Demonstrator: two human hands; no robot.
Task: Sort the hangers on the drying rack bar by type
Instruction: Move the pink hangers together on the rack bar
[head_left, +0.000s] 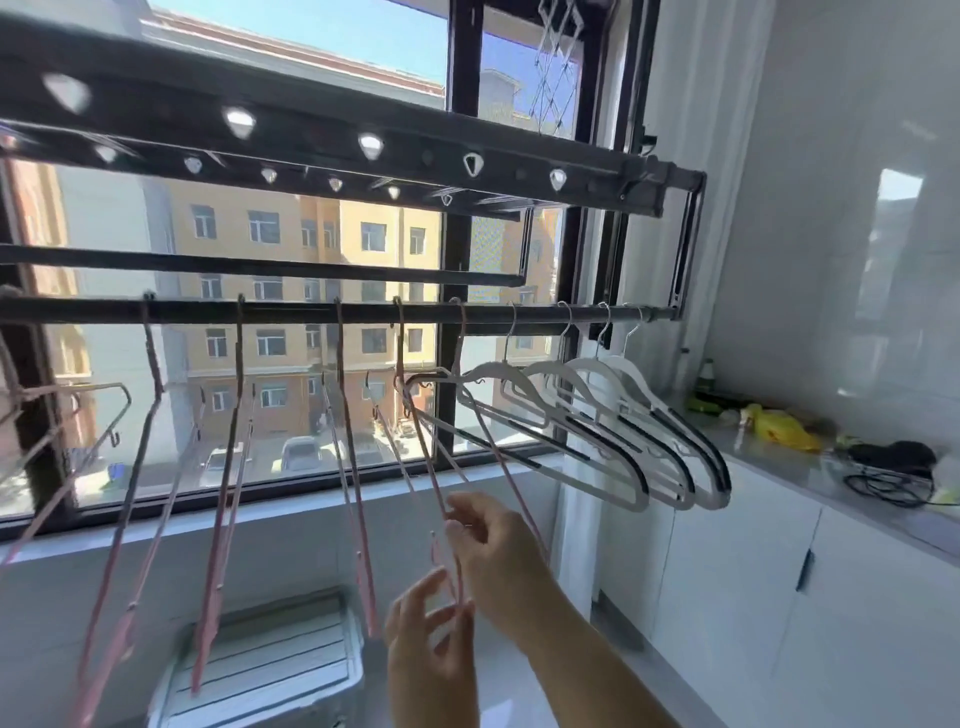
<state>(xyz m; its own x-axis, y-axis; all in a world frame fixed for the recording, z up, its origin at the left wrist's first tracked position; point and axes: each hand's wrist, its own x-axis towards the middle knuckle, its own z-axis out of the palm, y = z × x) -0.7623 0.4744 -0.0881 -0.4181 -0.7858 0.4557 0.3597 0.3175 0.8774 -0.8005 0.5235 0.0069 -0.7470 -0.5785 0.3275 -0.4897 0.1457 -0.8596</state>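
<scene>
fingers (460, 512) of the right hand (493, 545) pinch a pink hanger (431, 475); the left hand (423, 634) pinches its low end.
head view: the pink hanger hooks on the bar (291, 313) near mid-span, its frame tilted toward the person. more pink hangers (235, 415) hang to its left; white hangers (631, 376) sit bunched at the bar's right end.
</scene>
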